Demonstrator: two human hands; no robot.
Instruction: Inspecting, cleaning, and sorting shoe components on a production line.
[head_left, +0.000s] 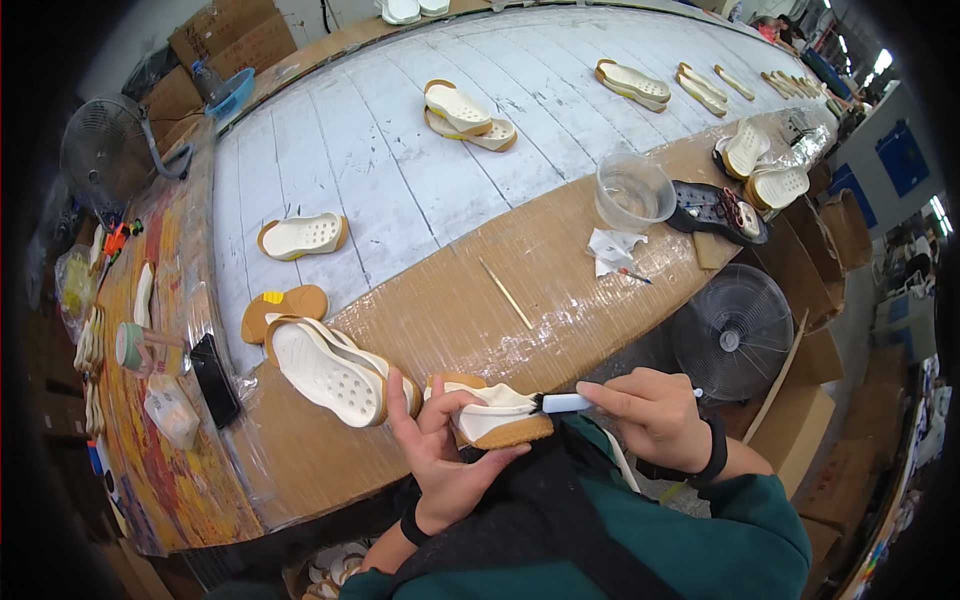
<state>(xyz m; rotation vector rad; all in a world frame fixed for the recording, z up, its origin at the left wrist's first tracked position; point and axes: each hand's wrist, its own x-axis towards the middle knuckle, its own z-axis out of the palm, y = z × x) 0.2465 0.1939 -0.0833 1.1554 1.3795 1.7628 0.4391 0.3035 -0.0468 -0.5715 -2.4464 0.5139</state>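
My left hand (452, 458) grips a white shoe sole (497, 413) with a tan gum bottom, tilted on its side above the table's near edge. In my right hand (650, 415) is a brush (566, 402) with a pale handle. Its dark bristles touch the sole's white side wall near one end. Just left of my left hand, a larger white sole (325, 375) with round holes rests on another one. Behind that pair lies a tan sole (290, 303) with a yellow patch, bottom side up.
Plastic-wrapped cardboard (440, 310) edges the white conveyor belt (400, 110), which carries several soles. A clear tub (634, 192), crumpled tissue (612, 250), a thin stick (506, 294) and a black tray (712, 210) lie ahead. A phone (214, 380) is left; a fan (735, 330) stands right.
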